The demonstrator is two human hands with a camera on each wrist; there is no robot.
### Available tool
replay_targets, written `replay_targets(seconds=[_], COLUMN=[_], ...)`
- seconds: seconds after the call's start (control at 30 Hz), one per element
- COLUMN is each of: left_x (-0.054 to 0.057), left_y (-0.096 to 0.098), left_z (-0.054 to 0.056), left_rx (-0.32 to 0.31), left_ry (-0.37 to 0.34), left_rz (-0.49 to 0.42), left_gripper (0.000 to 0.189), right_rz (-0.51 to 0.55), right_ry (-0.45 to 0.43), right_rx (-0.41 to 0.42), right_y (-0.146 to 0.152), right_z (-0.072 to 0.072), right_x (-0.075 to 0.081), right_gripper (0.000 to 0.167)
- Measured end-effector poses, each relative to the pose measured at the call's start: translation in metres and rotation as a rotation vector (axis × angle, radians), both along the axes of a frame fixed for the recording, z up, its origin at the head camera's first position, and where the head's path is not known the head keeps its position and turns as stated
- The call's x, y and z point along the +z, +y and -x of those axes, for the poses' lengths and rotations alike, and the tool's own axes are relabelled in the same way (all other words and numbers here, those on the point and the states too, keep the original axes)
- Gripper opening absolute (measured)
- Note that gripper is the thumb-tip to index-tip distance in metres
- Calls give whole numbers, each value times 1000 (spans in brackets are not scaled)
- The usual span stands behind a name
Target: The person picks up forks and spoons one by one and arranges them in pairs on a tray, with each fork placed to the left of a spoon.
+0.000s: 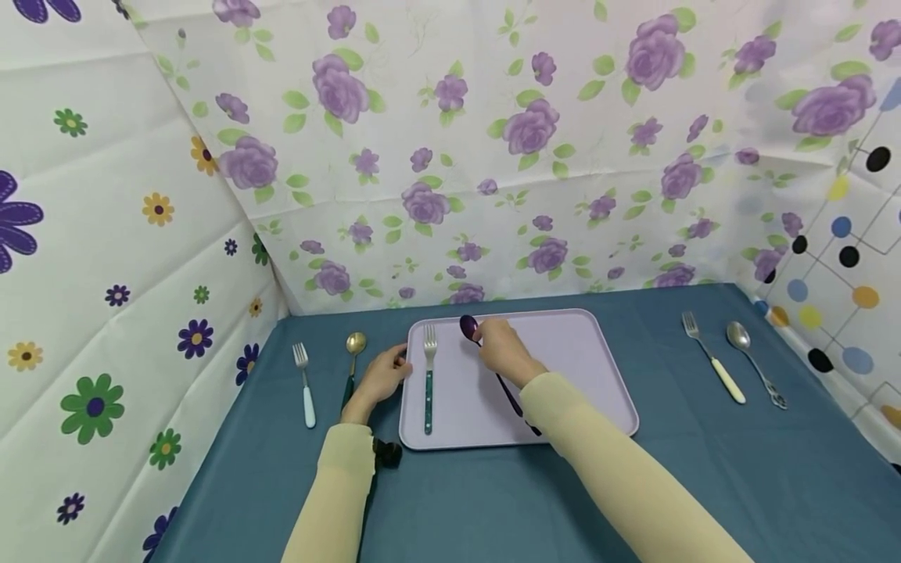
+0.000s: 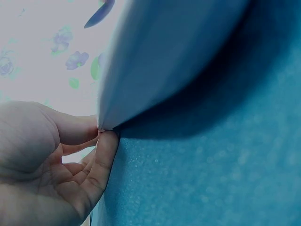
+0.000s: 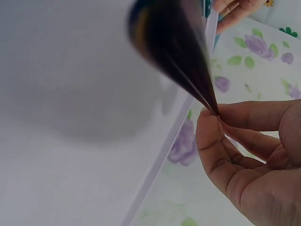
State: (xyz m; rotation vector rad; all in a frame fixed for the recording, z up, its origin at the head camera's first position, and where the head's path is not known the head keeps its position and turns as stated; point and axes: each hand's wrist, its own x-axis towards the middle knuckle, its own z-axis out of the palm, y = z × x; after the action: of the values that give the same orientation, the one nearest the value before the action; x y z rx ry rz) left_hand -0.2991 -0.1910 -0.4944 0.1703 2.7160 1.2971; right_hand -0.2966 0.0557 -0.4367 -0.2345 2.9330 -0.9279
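Note:
A pale lilac tray point(image 1: 563, 344) lies on the blue-green cloth. My left hand point(image 1: 382, 375) is at its left rim, and in the left wrist view thumb and finger pinch the tray's edge. On the tray's left side lies a fork point(image 1: 428, 379) with a dark green handle, tines pointing away from me. My right hand point(image 1: 508, 352) is over the middle of the tray, pinching a dark purple-black spoon point(image 3: 169, 47) between thumb and fingers. The spoon's bowl points to the far left and its handle slants toward the tray's near edge.
Left of the tray lie a fork point(image 1: 307, 399) with a pale blue handle and a gold spoon point(image 1: 356, 344), its green handle partly behind my left hand. To the right are a cream-handled fork point(image 1: 726, 381) and a silver spoon point(image 1: 757, 366). Flowered fabric point(image 1: 436, 156) hangs behind.

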Motion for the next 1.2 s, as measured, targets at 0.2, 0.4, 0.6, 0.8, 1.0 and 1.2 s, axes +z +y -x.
replay_targets(seconds=[0.2, 0.4, 0.6, 0.8, 1.0, 1.2], left_x=[-9, -6, -2, -4, -3, -1], left_y=[1, -1, -4, -6, -4, 0], left_z=[-3, -3, -2, -3, -2, -1], left_rx=[-7, -10, -4, 1, 3, 1], left_ry=[-8, -3, -4, -9, 1, 12], left_rz=[8, -7, -9, -8, -10, -6], left_gripper=[50, 49, 50, 49, 49, 50], right_rz=[-3, 2, 4, -9, 8, -18], right_ry=[-21, 1, -1, 13, 6, 1], right_rx=[3, 20, 40, 57, 57, 73], right_y=[-8, -15, -26, -35, -39, -40], right_z=[-4, -4, 0, 0, 2, 5], right_x=[-8, -11, -12, -13, -16, -20], right_gripper=[34, 34, 33, 28, 26, 12])
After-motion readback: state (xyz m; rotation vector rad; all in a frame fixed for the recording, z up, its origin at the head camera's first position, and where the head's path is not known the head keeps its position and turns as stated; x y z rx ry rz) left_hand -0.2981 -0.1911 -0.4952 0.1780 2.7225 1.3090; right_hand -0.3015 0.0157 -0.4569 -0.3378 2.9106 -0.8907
